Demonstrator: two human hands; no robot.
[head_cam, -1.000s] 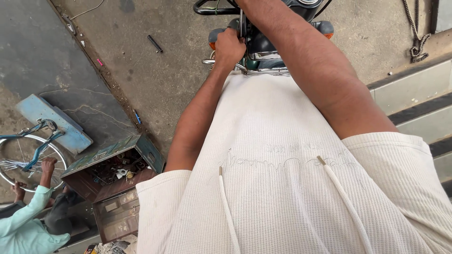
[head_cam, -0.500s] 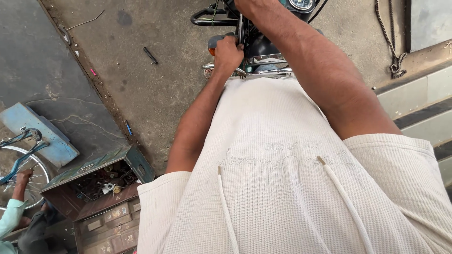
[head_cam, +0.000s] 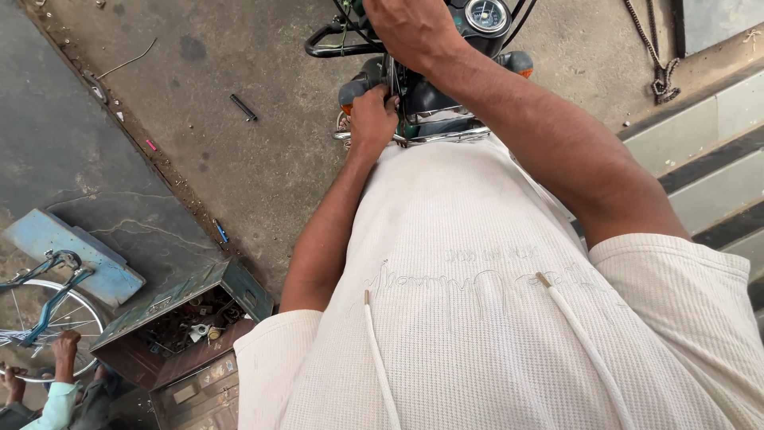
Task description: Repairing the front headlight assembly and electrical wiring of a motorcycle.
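A dark green motorcycle stands in front of me, seen from above, with a round speedometer, a black handlebar and orange indicators. My left hand reaches down beside the headlight, its fingers closed on thin cables at the chrome bracket. My right hand curls over the middle of the handlebar next to the speedometer, with its fingertips hidden at the frame's top edge. My white ribbed shirt with two drawstrings fills the lower part of the view.
An open metal toolbox full of small parts lies at the lower left. Beside it another person's hand rests on a bicycle wheel, near a blue board. A black rod lies on the concrete, with a chain and steps at the right.
The view has shifted, so more of the motorcycle's front shows and the other person has slid toward the lower left corner. Both my hands stay at the motorcycle's front.
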